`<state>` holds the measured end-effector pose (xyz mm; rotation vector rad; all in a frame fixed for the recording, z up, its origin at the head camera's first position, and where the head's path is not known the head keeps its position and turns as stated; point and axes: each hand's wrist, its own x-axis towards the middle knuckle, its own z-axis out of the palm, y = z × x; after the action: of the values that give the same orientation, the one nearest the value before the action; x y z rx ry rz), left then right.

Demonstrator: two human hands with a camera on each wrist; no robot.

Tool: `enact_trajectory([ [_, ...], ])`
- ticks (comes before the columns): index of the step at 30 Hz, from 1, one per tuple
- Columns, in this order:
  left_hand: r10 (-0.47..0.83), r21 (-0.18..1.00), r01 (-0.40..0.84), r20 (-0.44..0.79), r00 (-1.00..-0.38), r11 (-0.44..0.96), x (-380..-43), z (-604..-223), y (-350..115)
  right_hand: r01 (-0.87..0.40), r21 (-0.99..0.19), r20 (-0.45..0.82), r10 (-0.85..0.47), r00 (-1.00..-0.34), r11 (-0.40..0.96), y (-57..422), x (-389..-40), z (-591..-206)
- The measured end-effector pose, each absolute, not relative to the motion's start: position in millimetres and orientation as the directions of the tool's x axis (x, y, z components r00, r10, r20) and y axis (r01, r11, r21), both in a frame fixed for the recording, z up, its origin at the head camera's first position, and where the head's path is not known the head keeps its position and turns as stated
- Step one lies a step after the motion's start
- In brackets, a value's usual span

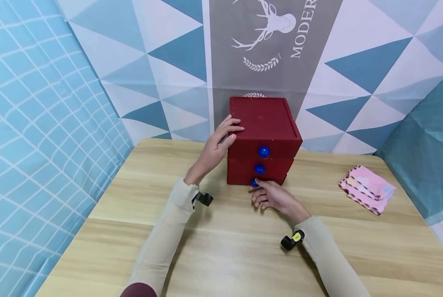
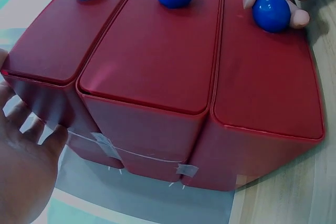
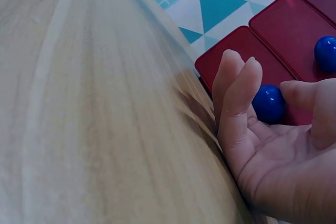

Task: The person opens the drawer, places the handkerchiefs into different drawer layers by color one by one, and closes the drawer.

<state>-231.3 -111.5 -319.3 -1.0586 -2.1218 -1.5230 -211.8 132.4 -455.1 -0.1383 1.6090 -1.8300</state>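
Note:
A dark red three-drawer box stands on the table with its drawer fronts facing me, each bearing a round blue knob. My left hand rests at the box's upper left edge, fingers spread over the top and side. Down at the lowest drawer, my right hand has thumb and fingers around the bottom blue knob. The middle knob and top knob are untouched. In the right wrist view the thumb meets the bottom knob from one side, with fingers on the other. All three drawers appear closed.
A folded pink cloth with a striped edge lies on the right of the wooden table. Patterned fabric hangs right behind the box, and blue gridded fabric lines the left side. Clear tape spans the box's side.

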Motion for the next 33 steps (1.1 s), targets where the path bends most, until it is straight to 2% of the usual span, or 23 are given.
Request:
enact_trajectory([
  [19,0.382,0.651,0.741,0.651,-0.656,0.161,-231.8,-318.7,-109.7,0.400,-0.916,-0.345,-0.523,-0.780,0.007,131.3,-213.2,-452.9],
  [26,0.379,0.664,0.729,0.640,-0.669,0.165,-234.0,-319.2,-109.8,0.399,-0.917,-0.348,-0.511,-0.786,0.013,131.6,-212.9,-450.7],
  [33,0.380,0.659,0.734,0.645,-0.663,0.162,-234.2,-319.1,-108.8,0.422,-0.906,-0.365,-0.532,-0.764,0.015,133.6,-212.0,-449.6],
])
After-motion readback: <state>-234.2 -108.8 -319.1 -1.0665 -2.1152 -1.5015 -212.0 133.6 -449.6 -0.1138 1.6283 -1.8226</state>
